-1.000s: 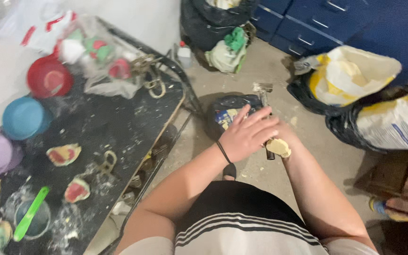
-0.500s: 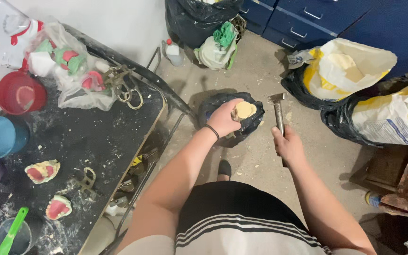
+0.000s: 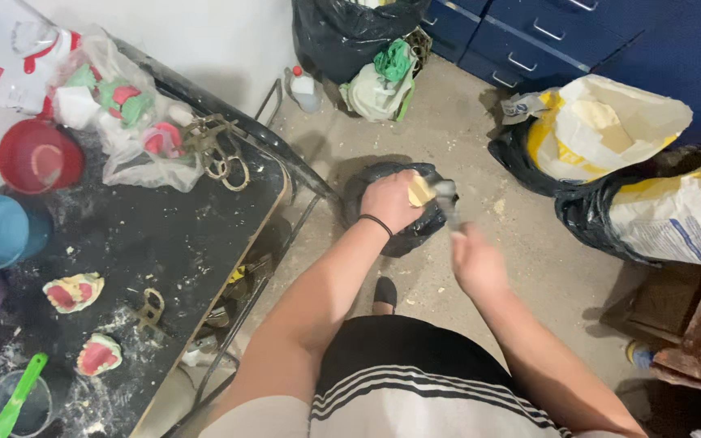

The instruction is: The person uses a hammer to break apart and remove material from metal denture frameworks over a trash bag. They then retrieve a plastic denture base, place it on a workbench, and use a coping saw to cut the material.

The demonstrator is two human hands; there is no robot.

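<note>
Dusty black table [image 3: 164,243] with red bowl [image 3: 38,156], blue bowl [image 3: 2,231], two denture casts [image 3: 73,292], concrete floor [image 3: 464,138] with black bin bag [image 3: 403,227]

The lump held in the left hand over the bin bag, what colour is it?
Pale yellow lump, gripped by the left hand; head view.

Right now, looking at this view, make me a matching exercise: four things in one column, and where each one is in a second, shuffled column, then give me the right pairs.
Things:
1. pale yellow plaster lump
2. round red plastic bowl
3. bright green spatula
4. small white plastic bottle

Places:
A. on the floor by the wall
B. on the black table's far end
C. in the left hand, over the black bin bag
D. in a cup at the table's near corner

Pairs: 1-C, 2-B, 3-D, 4-A
</note>
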